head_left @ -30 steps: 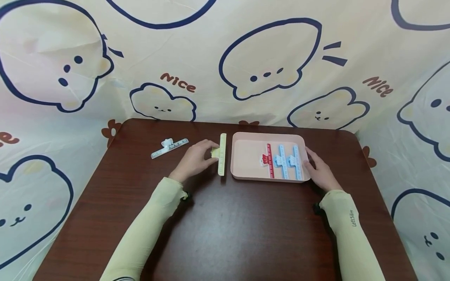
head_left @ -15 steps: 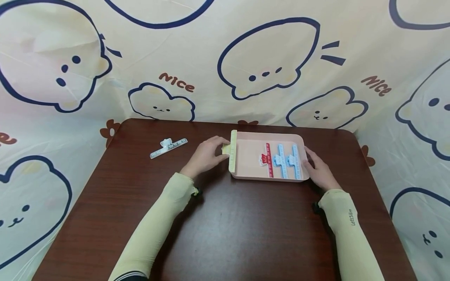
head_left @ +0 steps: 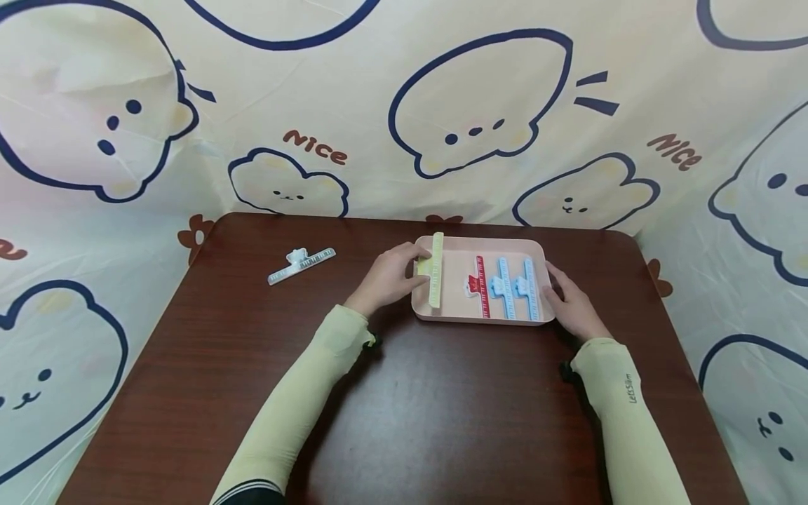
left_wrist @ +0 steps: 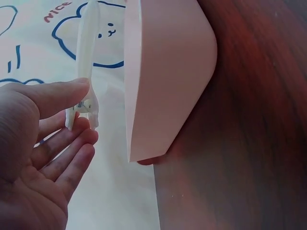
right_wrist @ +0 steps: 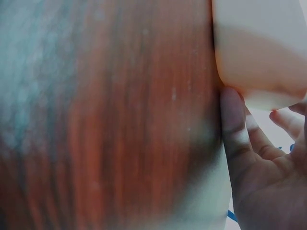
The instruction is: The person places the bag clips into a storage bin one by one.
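White clip (head_left: 301, 265) idle far left on table (head_left: 404, 407). Left hand (head_left: 388, 279) pinches yellow clip (head_left: 435, 270) by handle tab over pink tray (head_left: 482, 319) left edge; likely light, stiff plastic. Right hand (head_left: 571, 303), fingers relaxed, steadies tray's right wall.

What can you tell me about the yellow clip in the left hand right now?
The yellow clip is a long, narrow bar of pale yellow plastic with ruler-like marks along it and a short pinch handle at its side. The left hand pinches that handle between thumb and fingers. The bar runs front to back over the left part of the pink tray, left of the red clip. The left wrist view shows it lifted beside the tray's wall; whether it touches the tray floor cannot be told.
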`<state>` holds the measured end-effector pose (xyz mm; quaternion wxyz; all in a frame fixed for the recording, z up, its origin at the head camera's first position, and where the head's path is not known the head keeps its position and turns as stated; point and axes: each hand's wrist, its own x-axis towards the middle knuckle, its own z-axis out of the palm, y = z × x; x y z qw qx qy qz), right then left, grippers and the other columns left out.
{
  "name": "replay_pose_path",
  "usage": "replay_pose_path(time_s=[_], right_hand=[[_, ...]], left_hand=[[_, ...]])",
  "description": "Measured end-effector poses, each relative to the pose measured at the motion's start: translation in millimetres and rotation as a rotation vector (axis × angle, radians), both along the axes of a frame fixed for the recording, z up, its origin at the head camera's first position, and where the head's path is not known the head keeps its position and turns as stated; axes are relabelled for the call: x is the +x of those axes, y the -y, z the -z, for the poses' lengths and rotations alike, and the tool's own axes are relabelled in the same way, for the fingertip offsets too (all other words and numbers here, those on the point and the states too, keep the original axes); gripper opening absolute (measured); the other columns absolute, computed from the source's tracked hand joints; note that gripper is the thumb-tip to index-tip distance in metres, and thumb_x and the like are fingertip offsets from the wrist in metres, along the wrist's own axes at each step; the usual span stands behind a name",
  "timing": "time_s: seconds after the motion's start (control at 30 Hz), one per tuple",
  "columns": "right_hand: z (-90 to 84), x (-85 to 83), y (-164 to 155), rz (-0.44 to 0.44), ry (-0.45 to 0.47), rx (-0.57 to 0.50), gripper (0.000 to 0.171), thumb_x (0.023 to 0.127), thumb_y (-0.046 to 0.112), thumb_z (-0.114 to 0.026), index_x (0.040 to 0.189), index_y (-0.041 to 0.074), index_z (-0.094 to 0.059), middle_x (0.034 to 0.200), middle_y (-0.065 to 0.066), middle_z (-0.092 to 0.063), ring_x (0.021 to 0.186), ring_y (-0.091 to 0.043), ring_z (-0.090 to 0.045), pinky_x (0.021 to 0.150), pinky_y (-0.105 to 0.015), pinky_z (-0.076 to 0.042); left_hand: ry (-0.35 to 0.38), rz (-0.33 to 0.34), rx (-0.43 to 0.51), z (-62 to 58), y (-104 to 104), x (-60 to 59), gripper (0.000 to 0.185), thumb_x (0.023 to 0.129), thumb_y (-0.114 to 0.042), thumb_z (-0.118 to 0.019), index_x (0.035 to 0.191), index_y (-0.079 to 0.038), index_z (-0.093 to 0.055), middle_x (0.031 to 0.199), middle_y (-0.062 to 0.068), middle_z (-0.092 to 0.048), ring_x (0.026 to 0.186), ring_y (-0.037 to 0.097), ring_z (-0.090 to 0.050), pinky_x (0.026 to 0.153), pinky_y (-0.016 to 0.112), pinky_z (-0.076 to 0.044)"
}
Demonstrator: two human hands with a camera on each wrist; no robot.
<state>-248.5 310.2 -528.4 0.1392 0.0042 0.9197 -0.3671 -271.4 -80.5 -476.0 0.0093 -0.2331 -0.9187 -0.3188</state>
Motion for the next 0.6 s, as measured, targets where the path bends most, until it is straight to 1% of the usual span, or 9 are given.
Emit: replay_pose_path(time_s=[0.2,0.3,0.43,0.6], right_hand=[[-0.8,0.1,0.8,0.005,0.001,0.003,0.068,0.11,0.05,-0.036,0.168,0.031,-0.006,0.169,-0.025,-0.021,0.149,-0.048,-0.027,0.12,-0.072,-0.02],[-0.8,-0.1,0.4,0.008,0.005,-0.001,0.068,0.11,0.05,-0.036,0.168,0.031,-0.005,0.169,-0.024,-0.019,0.15,-0.048,-0.025,0.12,-0.072,-0.019],[0.2,-0.5,0.2,0.004,0.006,-0.001,0.068,0.11,0.05,-0.036,0.168,0.031,-0.005,0.17,-0.024,-0.019,0.152,-0.048,-0.024,0.121,-0.071,-0.019],[0.5,-0.7,0.5,0.003,0.001,0.003,0.068,0.11,0.05,-0.036,0.168,0.031,-0.006,0.168,-0.025,-0.022,0.149,-0.047,-0.028,0.12,-0.071,-0.021]], left_hand=[[0.005,-0.005,0.007,5.5,-10.2,-1.7,0.041,0.089,-0.016,-0.082,0.126,-0.006,-0.069,0.126,0.01,-0.069,0.114,0.028,-0.066,0.102,0.04,-0.053],[0.011,-0.004,-0.004,8.5,-14.8,-2.5,0.04,0.088,-0.017,-0.082,0.125,-0.006,-0.07,0.126,0.009,-0.07,0.115,0.027,-0.067,0.103,0.04,-0.053],[0.033,-0.009,-0.032,11.4,-20.2,-2.7,0.041,0.087,-0.018,-0.084,0.124,-0.008,-0.071,0.125,0.008,-0.072,0.116,0.025,-0.067,0.103,0.039,-0.053],[0.049,-0.013,-0.088,13.8,-27.4,-3.8,0.041,0.086,-0.021,-0.085,0.123,-0.01,-0.072,0.125,0.005,-0.073,0.119,0.024,-0.067,0.105,0.039,-0.051]])
